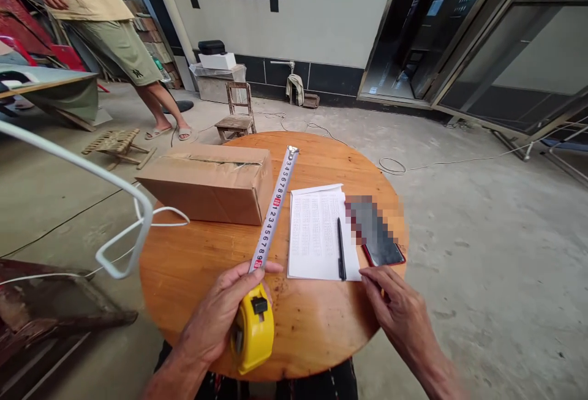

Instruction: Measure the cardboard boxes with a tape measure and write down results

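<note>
My left hand (218, 305) is wrapped around a yellow tape measure (261, 332) with a black lock button on top. From it the white numbered blade (272, 216) runs out over the table, its metal end hook in the air beside a closed brown cardboard box (215, 182). The thumb and a finger of my right hand (397, 305) come together at the lower right corner of the printed paper sheets (315, 247). On these sheets lies a black pen (340, 250). To their right is a red-edged smartphone (383, 247), partly blurred out.
Everything stands on a round wooden table (312, 339). A white bent metal tube (92, 164) reaches in from the left. Beyond are a small wooden chair (236, 112), a folding stool (117, 146), a loose cable (392, 167) and a standing person (103, 38).
</note>
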A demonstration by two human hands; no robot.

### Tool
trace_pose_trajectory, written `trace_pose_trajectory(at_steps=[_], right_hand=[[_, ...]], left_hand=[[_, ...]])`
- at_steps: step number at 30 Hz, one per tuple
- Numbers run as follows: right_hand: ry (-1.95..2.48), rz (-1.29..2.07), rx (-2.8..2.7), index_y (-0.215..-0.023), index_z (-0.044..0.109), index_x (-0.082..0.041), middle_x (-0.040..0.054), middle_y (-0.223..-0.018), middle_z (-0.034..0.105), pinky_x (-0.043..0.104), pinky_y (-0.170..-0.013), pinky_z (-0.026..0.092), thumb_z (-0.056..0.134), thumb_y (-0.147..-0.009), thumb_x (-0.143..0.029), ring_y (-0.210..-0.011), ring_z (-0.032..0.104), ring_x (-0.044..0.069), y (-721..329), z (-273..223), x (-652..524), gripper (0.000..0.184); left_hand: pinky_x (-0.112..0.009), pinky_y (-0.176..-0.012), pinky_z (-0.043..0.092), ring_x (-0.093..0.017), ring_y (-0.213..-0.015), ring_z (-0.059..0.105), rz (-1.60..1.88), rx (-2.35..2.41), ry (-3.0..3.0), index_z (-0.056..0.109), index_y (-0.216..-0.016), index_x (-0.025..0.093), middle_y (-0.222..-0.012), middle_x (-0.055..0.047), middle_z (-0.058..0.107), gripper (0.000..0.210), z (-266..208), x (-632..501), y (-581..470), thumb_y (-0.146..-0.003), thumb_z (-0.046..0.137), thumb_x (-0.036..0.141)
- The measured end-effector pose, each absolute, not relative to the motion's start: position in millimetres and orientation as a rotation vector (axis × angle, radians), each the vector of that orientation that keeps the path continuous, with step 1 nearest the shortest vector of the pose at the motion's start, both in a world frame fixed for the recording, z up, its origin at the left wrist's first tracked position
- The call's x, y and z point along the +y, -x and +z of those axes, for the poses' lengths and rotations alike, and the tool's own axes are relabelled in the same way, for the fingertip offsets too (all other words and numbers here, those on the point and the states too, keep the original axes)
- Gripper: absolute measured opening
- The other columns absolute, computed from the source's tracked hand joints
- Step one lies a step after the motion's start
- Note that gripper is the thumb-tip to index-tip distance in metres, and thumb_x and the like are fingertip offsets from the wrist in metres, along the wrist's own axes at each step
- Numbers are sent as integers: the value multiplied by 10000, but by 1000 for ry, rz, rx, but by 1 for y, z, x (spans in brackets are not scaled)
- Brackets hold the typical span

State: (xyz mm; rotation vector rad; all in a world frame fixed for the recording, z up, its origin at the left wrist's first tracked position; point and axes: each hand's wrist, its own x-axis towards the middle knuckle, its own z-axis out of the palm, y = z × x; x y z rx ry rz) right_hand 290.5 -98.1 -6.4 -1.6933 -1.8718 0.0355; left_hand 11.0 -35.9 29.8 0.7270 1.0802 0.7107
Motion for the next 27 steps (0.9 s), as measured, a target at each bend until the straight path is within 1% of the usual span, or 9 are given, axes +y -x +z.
trace_pose_trajectory(at_steps=[2,5,6,10,15,18,22,24,27], right_hand=[[1683,55,-1873,-949,628,-196,32,-867,685,234,-668,514,455,-936,-209,-763,672,145,-288,-8,-96,174],[1682,84,-1861,-957,626,-196,32,-874,679,230,-660,507,455,-936,-198,-757,666,140,-288,-11,-97,172],[1688,89,-1855,-957,625,-195,32,-875,677,231,-662,506,456,-936,-197,-759,665,141,-289,-12,-98,171],[1719,78,-1870,-971,629,-192,34,-876,673,230,-659,495,448,-938,-192,-755,660,141,-295,-13,-98,184],[1818,-51,-2098,-1051,631,-225,38,-930,656,242,-561,424,461,-893,-117,-714,642,155,-291,-10,-82,256],[1813,-99,-2308,-1062,634,-264,30,-916,634,258,-557,379,505,-845,-82,-684,611,165,-285,-9,-69,311],[1713,-121,-2413,-962,657,-258,27,-864,610,271,-629,375,540,-842,-100,-719,581,170,-283,-12,-59,230],[1665,-118,-2433,-939,656,-246,32,-904,610,271,-650,381,554,-827,-82,-735,572,167,-284,-12,-57,224],[1606,-112,-2481,-905,646,-229,47,-1034,615,277,-674,412,547,-811,-52,-776,578,171,-285,-10,-54,223]], left_hand=[[-199,-517,380,-101,-540,513,684,1028,-748,692,-1028,156,-683,-27,661,305,36,-36,-17,-836,616,381],[-218,-558,404,-94,-571,533,657,1000,-765,715,-939,146,-946,-76,700,251,35,-34,-26,-805,655,348],[-220,-560,405,-94,-574,533,635,1007,-768,716,-935,142,-978,-84,699,254,33,-34,-28,-801,660,349],[-202,-521,376,-96,-557,504,556,1081,-739,707,-986,133,-824,-63,705,309,17,-31,-29,-786,678,367],[-191,-507,360,-108,-543,498,530,1092,-717,697,-1056,148,-589,-5,632,355,5,-28,-22,-795,668,389],[-181,-515,359,-106,-545,507,511,1093,-696,693,-1093,130,-563,-12,625,400,4,-25,-19,-795,667,395],[-183,-512,360,-112,-544,525,498,1077,-678,678,-1138,118,-578,-31,639,457,3,-24,-18,-789,668,413],[-187,-503,357,-114,-533,523,506,1072,-668,686,-1119,113,-568,-32,633,449,4,-24,-19,-783,674,411],[-185,-489,345,-108,-518,513,523,1070,-664,700,-1087,106,-562,-30,627,427,4,-23,-20,-775,680,397]])
